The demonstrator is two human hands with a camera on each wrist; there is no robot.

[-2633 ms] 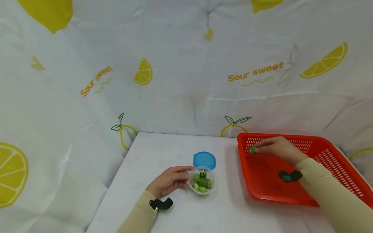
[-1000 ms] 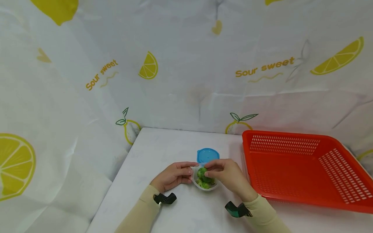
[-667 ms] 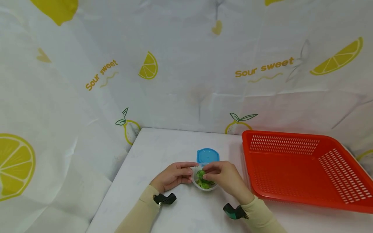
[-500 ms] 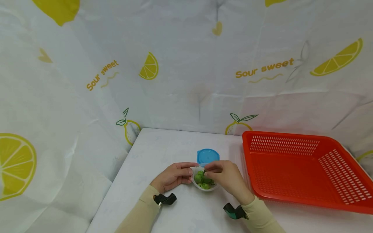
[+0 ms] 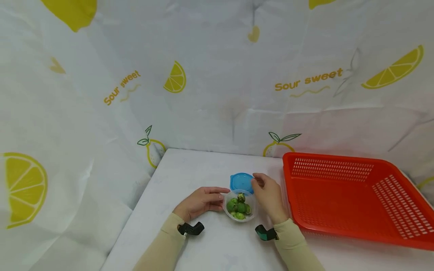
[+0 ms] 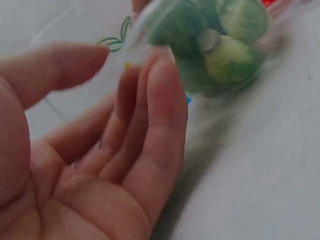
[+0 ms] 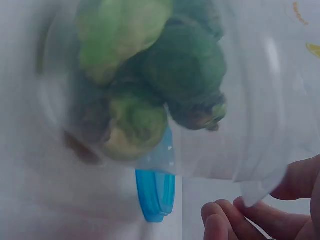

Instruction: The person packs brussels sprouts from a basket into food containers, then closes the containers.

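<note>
A clear round tub [image 5: 251, 214] holding several Brussels sprouts [image 5: 241, 207] stands on the white table. My left hand [image 5: 200, 203] is at the tub's left side, its fingers [image 6: 165, 95] bent loosely right at the wall and the thumb apart from them. Behind the tub lies a blue lid [image 5: 241, 181], its near edge overlapped by the tub's rim. My right hand [image 5: 269, 196] is at the right edge of the lid, thumb and fingers curved, with no sprout between them. In the right wrist view its fingertips [image 7: 245, 205] show beyond the tub's rim.
A large red plastic basket [image 5: 335, 229] with slotted walls stands on the right of the table, close beside my right hand. A white cloth [image 5: 217, 75] with a lemon print hangs behind the table and along its left side.
My right hand brought a sprout from the red basket to the tub and let it go among the others. It has since moved back and right to the lid; my left hand stays beside the tub.
</note>
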